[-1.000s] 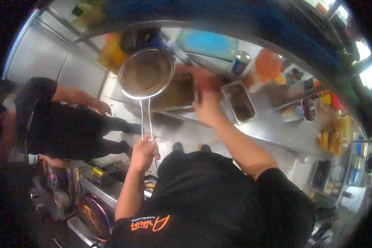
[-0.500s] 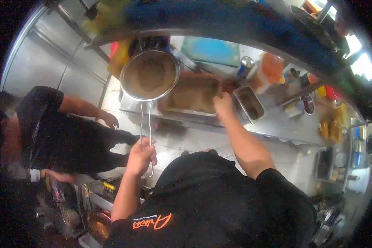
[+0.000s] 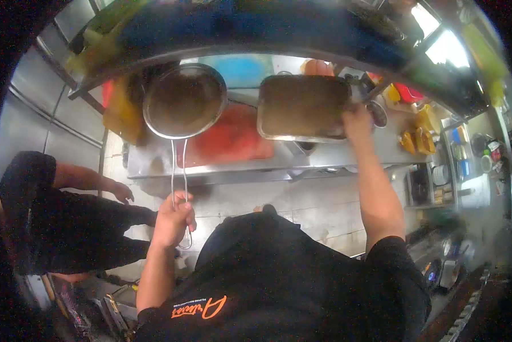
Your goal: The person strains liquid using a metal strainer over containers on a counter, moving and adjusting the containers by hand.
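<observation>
My left hand (image 3: 174, 219) is closed around the wire handle of a round metal strainer (image 3: 185, 101), held level with its bowl away from me. My right hand (image 3: 358, 124) grips the right edge of a rectangular metal tray (image 3: 303, 108), which is lifted over the counter. A brownish surface shows inside the tray, too blurred to identify. Left of the tray, a red cutting board (image 3: 230, 137) lies on the steel counter, partly behind the strainer. Under the tray's near edge, a small metal container (image 3: 306, 146) is mostly hidden.
Another person (image 3: 79, 211) in dark clothes stands at the left, one arm toward the counter (image 3: 210, 174). A blue board (image 3: 236, 71) lies at the back. Yellow packages (image 3: 421, 139) and a metal bowl (image 3: 377, 114) stand to the right. An overhead shelf edge crosses above.
My right hand has moved the tray to the right, uncovering the red board and covering the small container. The view has shifted right; my left hand still holds the strainer.
</observation>
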Demonstrator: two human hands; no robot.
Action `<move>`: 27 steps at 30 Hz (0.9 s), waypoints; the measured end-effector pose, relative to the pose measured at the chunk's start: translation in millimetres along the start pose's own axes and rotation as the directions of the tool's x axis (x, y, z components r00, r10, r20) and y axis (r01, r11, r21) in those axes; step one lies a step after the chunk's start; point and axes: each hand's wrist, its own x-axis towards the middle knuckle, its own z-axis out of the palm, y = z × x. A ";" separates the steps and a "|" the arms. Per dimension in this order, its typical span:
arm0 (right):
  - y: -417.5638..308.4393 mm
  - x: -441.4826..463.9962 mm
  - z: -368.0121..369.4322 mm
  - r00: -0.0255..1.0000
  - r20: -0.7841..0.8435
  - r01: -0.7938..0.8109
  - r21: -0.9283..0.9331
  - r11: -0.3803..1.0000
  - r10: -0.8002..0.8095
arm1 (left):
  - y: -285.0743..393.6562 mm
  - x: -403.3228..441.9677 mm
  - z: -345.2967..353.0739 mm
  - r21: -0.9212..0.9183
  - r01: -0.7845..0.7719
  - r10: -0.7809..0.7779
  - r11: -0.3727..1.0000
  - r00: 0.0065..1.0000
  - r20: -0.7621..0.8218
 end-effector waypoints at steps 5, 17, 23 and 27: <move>-17.3 -8.8 -28.0 0.974 0.115 -0.194 -0.008 0.981 0.194 | -17.1 14.5 18.5 0.063 0.021 -0.025 0.998 0.998 0.060; 44.4 -19.3 -31.5 0.992 -0.006 -0.129 -0.029 0.991 0.129 | -38.2 16.6 53.4 0.039 0.079 -0.079 0.996 0.997 0.016; 35.3 -3.3 -54.4 0.998 -0.049 0.030 0.080 0.996 -0.026 | -41.6 14.4 57.2 0.118 0.118 -0.123 0.986 0.992 0.032; 25.1 -7.7 -57.6 0.995 -0.022 -0.099 0.116 0.988 0.102 | -42.0 12.6 58.6 0.092 0.142 -0.149 0.986 0.986 0.079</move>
